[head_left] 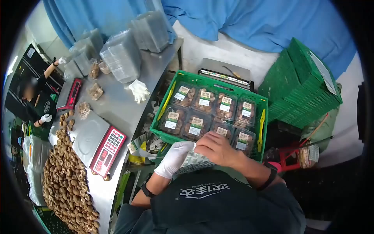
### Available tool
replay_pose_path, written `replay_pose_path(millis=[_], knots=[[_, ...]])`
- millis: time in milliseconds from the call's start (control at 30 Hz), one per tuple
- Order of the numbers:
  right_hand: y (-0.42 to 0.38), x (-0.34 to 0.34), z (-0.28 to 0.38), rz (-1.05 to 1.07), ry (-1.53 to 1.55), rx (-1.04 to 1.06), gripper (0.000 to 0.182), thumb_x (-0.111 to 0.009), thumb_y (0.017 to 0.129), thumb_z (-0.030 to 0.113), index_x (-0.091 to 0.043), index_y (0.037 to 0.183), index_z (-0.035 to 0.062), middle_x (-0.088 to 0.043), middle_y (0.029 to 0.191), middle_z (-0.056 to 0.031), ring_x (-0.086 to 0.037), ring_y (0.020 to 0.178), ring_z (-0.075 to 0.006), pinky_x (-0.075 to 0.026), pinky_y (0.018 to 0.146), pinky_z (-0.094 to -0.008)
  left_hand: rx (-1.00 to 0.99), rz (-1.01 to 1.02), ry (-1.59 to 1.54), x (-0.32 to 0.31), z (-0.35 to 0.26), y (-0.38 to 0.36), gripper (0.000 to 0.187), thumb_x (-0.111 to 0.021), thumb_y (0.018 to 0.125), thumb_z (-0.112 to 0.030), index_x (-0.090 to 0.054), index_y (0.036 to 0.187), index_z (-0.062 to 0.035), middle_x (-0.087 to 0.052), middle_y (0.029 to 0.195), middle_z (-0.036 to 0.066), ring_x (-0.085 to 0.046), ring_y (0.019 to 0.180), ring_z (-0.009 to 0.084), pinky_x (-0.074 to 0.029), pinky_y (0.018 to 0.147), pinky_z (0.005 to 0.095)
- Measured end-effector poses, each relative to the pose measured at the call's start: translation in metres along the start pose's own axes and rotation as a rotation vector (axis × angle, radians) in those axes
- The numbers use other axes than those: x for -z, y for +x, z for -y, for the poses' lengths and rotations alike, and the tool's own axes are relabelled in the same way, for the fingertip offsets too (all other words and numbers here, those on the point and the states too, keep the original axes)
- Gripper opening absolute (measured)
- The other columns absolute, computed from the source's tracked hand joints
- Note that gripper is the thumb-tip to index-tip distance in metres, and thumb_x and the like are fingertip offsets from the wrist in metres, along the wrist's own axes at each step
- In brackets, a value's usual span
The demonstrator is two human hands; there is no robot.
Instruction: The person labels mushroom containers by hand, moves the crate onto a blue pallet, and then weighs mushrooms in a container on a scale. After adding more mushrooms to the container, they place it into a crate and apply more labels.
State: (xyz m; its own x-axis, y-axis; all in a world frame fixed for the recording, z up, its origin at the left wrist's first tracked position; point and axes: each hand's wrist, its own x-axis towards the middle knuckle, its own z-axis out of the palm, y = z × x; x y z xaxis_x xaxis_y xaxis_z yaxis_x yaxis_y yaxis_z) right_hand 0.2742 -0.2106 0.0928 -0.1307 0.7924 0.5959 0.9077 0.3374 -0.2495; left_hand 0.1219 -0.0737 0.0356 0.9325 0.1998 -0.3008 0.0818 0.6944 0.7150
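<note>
My left hand [174, 159], in a white glove, is closed at the near edge of the green crate [159, 134]. It grips a sheet of white and green labels [193, 159], partly hidden between my hands. My bare right hand [219, 149] is beside it with fingers curled together over the sheet's right side. What its fingertips pinch is hidden. Beyond my hands, the crate holds two rows of clear plastic boxes of mushrooms [204, 102], with labels on their lids. My right hand covers part of the front row.
On the left, a steel table [156, 64] carries mushrooms [68, 183], a red-and-white scale [105, 154], a second scale [70, 93], stacked clear containers [120, 56] and a white glove [138, 91]. A co-worker [33, 97] stands across it. Stacked green crates [298, 89] stand right.
</note>
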Motion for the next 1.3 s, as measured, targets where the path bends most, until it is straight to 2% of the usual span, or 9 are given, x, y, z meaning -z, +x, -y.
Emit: replay_pose_path(millis=[67,267,400,767,933,1067,1100,1167,1300], knots=[[-0.003,0.002,0.004,-0.165,0.201,-0.075,0.016,-0.067,0.077,0.002,-0.060,0.091,0.0053,-0.058,0.091,-0.0073,-0.060,0.080,-0.0230,-0.049,0.073,-0.0343,-0.262,-0.090,0.532,0.004,-0.001,0.003,0.020,-0.051,0.095,-0.010,-0.068,0.093,0.0003,-0.068,0.092,0.003,-0.061,0.082,0.0108,-0.047,0.076,0.0256],[-0.070,0.021,-0.091,-0.807,0.508,-1.052,0.005,-0.063,0.093,0.007,-0.060,0.096,0.0051,-0.060,0.083,0.0010,-0.053,0.073,-0.0064,-0.045,0.066,-0.0239,-0.244,-0.424,0.322,0.008,-0.018,-0.014,0.024,-0.050,0.094,-0.014,-0.063,0.079,-0.0018,-0.059,0.077,-0.002,-0.051,0.073,0.0057,-0.042,0.066,0.0244],[-0.192,0.024,-0.202,-1.008,0.522,-1.381,0.046,-0.071,0.080,0.003,-0.049,0.120,0.0057,-0.061,0.085,-0.0025,-0.052,0.067,-0.0104,-0.042,0.058,-0.0264,-0.364,-0.609,0.322,0.017,-0.030,-0.037,0.033,-0.049,0.098,-0.023,-0.067,0.090,0.0031,-0.064,0.082,0.004,-0.057,0.073,0.0095,-0.046,0.069,0.0252],[-0.265,-0.020,-0.278,-0.708,-0.149,-1.456,0.047,-0.067,0.079,0.000,-0.048,0.122,0.0098,-0.065,0.076,-0.0056,-0.061,0.067,-0.0185,-0.049,0.064,-0.0340,-0.471,-0.652,0.141,0.036,-0.038,-0.058,0.041,-0.044,0.101,-0.026,-0.057,0.120,0.0083,-0.067,0.110,0.017,-0.068,0.094,0.0226,-0.054,0.083,0.0326],[-0.225,-0.012,-0.243,-0.353,-0.612,-1.384,0.040,-0.065,0.084,0.005,-0.050,0.119,0.0143,-0.055,0.113,-0.0143,-0.061,0.095,-0.0369,-0.050,0.077,-0.0484,-0.482,-0.702,0.155,0.036,-0.035,-0.058,0.043,-0.046,0.101,-0.030,-0.059,0.118,0.0071,-0.067,0.108,0.015,-0.067,0.093,0.0202,-0.053,0.082,0.0318],[-0.186,-0.027,-0.238,-0.534,-0.377,-1.141,0.029,-0.070,0.082,0.010,-0.057,0.108,0.0097,-0.063,0.093,-0.0106,-0.064,0.087,-0.0342,-0.051,0.073,-0.0433,-0.478,-0.748,0.169,0.041,-0.034,-0.061,0.039,-0.049,0.102,-0.029,-0.058,0.119,0.0048,-0.065,0.109,0.013,-0.065,0.092,0.0172,-0.052,0.082,0.0308],[-0.187,-0.050,-0.252,-0.617,-0.194,-1.230,0.014,-0.072,0.080,0.008,-0.063,0.091,0.0056,-0.063,0.073,-0.0106,-0.061,0.063,-0.0256,-0.048,0.058,-0.0388,-0.479,-0.754,0.168,0.041,-0.033,-0.061,0.039,-0.049,0.102,-0.029,-0.058,0.119,0.0048,-0.065,0.109,0.013,-0.065,0.092,0.0172,-0.052,0.082,0.0308],[-0.182,-0.071,-0.266,-0.616,0.265,-1.432,0.011,-0.072,0.080,0.010,-0.066,0.086,0.0034,-0.066,0.068,-0.0101,-0.060,0.055,-0.0207,-0.048,0.055,-0.0361,-0.519,-0.785,0.191,0.041,-0.034,-0.059,0.038,-0.051,0.101,-0.029,-0.059,0.116,0.0053,-0.066,0.106,0.012,-0.065,0.090,0.0163,-0.052,0.080,0.0302],[-0.173,-0.090,-0.273,-0.580,0.401,-1.511,0.015,-0.073,0.078,0.013,-0.068,0.088,0.0032,-0.068,0.070,-0.0112,-0.066,0.061,-0.0238,-0.051,0.058,-0.0366,-0.538,-0.799,0.261,0.056,-0.031,-0.061,0.037,-0.052,0.101,-0.028,-0.061,0.113,0.0058,-0.066,0.104,0.012,-0.064,0.089,0.0152,-0.052,0.079,0.0292]])
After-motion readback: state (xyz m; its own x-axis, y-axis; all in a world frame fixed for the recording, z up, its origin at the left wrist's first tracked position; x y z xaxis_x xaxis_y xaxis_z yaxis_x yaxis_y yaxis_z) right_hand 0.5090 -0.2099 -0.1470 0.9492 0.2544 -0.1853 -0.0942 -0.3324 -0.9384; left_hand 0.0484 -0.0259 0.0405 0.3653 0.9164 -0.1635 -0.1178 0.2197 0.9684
